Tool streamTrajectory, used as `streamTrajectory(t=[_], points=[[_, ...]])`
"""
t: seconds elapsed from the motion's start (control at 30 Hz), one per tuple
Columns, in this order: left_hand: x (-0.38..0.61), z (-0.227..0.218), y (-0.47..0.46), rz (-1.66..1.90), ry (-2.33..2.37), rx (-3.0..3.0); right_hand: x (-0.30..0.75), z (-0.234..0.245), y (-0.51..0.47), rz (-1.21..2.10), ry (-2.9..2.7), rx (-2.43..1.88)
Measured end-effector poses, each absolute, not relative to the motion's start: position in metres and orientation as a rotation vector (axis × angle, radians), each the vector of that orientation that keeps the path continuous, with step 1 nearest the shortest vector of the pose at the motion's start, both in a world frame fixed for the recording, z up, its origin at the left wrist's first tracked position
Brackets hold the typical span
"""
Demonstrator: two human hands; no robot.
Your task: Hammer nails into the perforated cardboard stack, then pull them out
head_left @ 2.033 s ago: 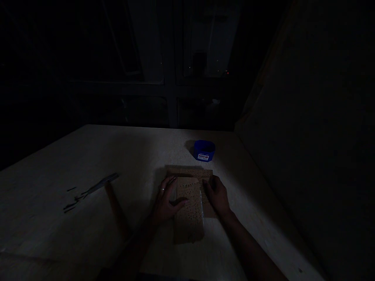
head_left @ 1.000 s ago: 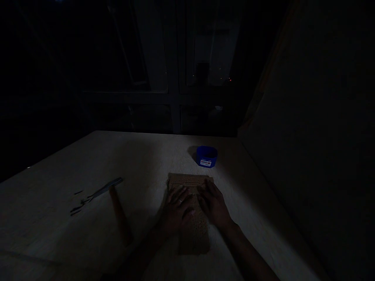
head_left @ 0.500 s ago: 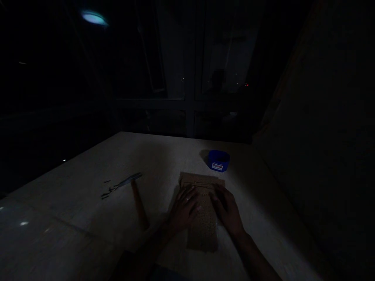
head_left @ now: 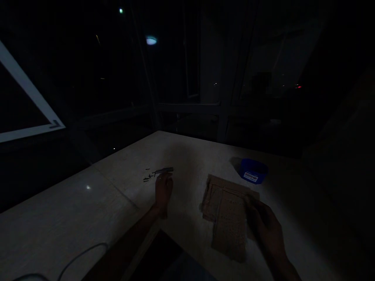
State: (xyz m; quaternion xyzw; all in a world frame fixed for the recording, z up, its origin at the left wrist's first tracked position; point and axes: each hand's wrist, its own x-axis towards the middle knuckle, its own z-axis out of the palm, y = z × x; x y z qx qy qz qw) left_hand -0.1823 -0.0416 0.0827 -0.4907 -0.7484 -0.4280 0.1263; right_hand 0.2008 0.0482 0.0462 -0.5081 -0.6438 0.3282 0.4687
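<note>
My left hand is at the hammer, its fingers curled round the handle just below the dark metal head of the hammer. Most of the handle is hidden under the hand. Several small dark nails lie just left of the hammer head. My right hand is at the right side of layered brown cardboard pieces, with its fingers bent and drawn together on the upper right part. In this dim light the exact grip of the fingertips is hard to see.
A blue plastic tub with a white label stands behind the cardboard on the pale table. A thin cable lies at the lower left. Dark window frames rise past the table's far edge.
My left hand has left the cardboard and moved left to the hammer. The right hand stays at the cardboard's right side. The view has turned left.
</note>
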Motion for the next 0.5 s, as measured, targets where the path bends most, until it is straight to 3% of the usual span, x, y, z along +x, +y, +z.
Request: streamTrajectory(t=[0.23,0.5], points=[[-0.221,0.101,-0.054,-0.561,-3.086,-1.087,0.202,0.052,0.048,0.841,-1.54,-1.315],[-0.221,0.087,-0.043,-0.584,-3.245,-1.081,0.202,0.053,0.048,0.849,-1.507,-1.309]])
